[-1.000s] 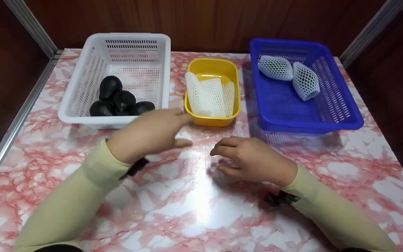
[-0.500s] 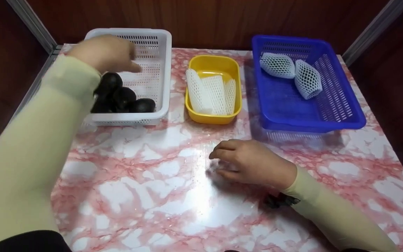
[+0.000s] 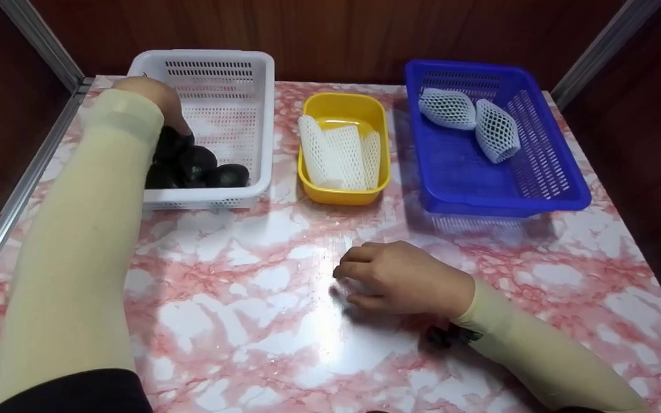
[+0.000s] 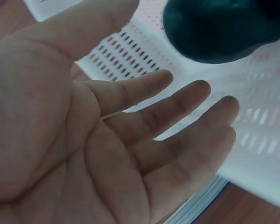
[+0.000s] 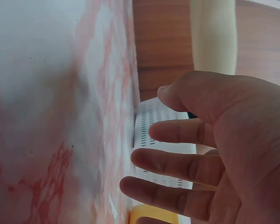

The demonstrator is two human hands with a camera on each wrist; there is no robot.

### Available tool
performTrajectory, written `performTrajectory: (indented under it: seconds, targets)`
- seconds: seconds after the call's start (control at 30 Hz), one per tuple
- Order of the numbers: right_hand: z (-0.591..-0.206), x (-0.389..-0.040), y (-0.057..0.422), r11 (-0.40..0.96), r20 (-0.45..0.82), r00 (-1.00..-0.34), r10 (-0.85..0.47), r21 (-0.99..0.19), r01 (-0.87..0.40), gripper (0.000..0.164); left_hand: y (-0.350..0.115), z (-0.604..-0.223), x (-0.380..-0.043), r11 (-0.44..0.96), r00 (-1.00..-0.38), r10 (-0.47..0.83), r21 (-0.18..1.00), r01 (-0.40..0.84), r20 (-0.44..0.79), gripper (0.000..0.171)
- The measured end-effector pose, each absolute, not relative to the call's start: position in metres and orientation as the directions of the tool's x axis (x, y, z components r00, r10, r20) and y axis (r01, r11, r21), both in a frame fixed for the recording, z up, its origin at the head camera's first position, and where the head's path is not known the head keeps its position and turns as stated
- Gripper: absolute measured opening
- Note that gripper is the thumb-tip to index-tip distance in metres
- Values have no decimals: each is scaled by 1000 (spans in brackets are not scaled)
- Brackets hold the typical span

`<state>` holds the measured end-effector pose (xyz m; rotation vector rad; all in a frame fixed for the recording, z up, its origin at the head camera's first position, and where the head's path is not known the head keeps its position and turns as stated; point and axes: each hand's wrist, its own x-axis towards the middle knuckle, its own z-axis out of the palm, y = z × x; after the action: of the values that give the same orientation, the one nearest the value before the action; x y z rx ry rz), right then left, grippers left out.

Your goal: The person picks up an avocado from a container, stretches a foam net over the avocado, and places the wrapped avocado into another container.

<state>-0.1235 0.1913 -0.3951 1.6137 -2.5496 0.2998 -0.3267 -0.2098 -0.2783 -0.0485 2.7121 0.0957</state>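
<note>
My left hand [image 3: 155, 97] reaches down into the white basket [image 3: 266, 132], over several dark avocados [image 3: 197, 163]. In the left wrist view its fingers [image 4: 154, 112] are extended and apart, and a dark avocado [image 4: 219, 28] lies just beyond them, not gripped. The head view has the far avocado partly hidden under that hand and sleeve. My right hand [image 3: 402, 275] rests low over the marbled table [image 3: 238, 321], in front of the yellow bin. Its fingers [image 5: 172, 163] are loosely stretched and hold nothing.
White foam net sleeves [image 3: 342, 158] lie in the yellow bin [image 3: 345, 197] at the middle. To its right, a blue basket [image 3: 474, 166] contains two net-wrapped avocados [image 3: 498, 131]. Wooden panels [image 3: 330, 40] wall the table at the back and sides.
My left hand has moved from in front of the yellow bin, left and away, down into the white basket beside the avocados. The right hand has stayed nearly in place.
</note>
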Motion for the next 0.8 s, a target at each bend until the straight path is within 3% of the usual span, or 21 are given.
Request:
performTrajectory:
  seconds: [0.13, 0.27, 0.47, 0.8]
  targets:
    - [-395, -122, 191, 418, 184, -434, -882, -118, -901, 30, -209, -287, -327, 977, -897, -104, 126, -174, -429, 73]
    - [-393, -121, 191, 424, 159, -440, -884, -128, -897, 31, -212, -293, -328, 975, -888, -122, 115, -191, -443, 84]
    - [-391, -121, 190, 436, 145, -451, -880, -127, -891, 31, -215, -297, -328, 988, -883, -71, 92, -128, -464, 75]
    - [-391, -121, 192, 431, 158, -446, -881, -121, -894, 30, -210, -294, -324, 949, -872, -149, 180, -258, -465, 85]
